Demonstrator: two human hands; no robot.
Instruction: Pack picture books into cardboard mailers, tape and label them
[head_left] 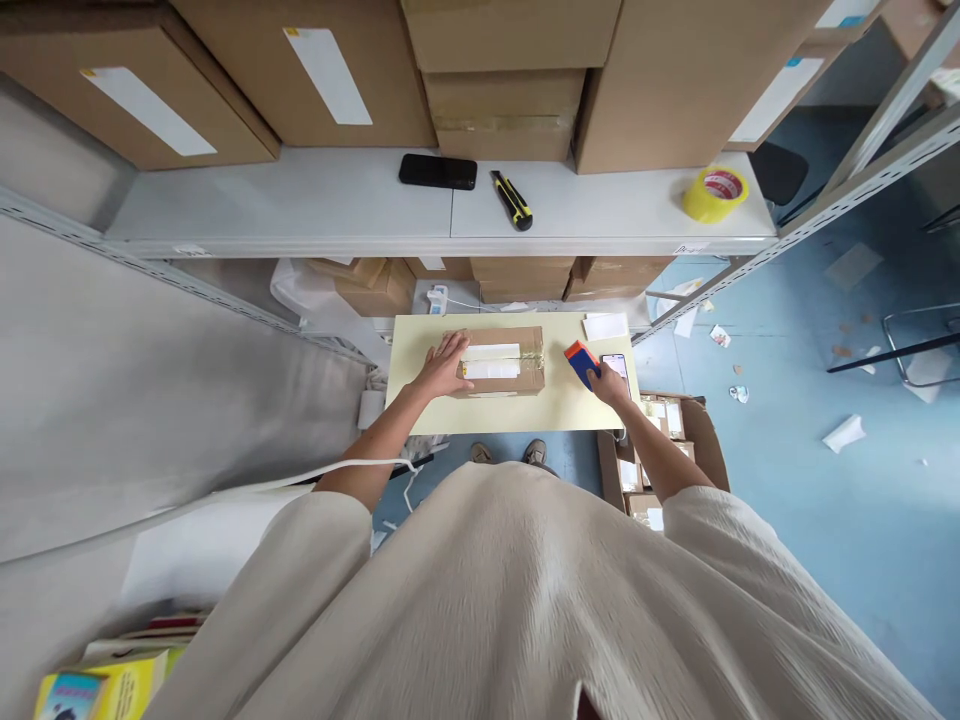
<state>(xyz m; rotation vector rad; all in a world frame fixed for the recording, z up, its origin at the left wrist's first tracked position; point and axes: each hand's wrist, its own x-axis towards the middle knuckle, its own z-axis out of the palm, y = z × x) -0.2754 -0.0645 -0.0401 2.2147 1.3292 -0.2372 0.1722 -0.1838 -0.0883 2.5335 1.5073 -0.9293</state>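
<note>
A small brown cardboard box (531, 375) with white labels and shiny clear tape lies on the pale yellow table (420, 415). My left hand (444, 368) rests on the left end of this box, its fingers spread. To the right of the box, my right hand (609, 384) is closed around a block-shaped blue object with an orange edge (582, 364); its exact kind cannot be made out. Beside that hand lies a phone (616, 366) with a lit screen, partly covered by the hand. White paper (605, 326) sits at the table's back right.
On the grey shelf (300, 205) above are a black phone (438, 171), a yellow-black utility knife (512, 200) and a yellow tape roll (715, 193). Large cartons (510, 110) stand behind them. An open carton (701, 440) holds small boxes right of the table. A white cable (300, 474) crosses the left.
</note>
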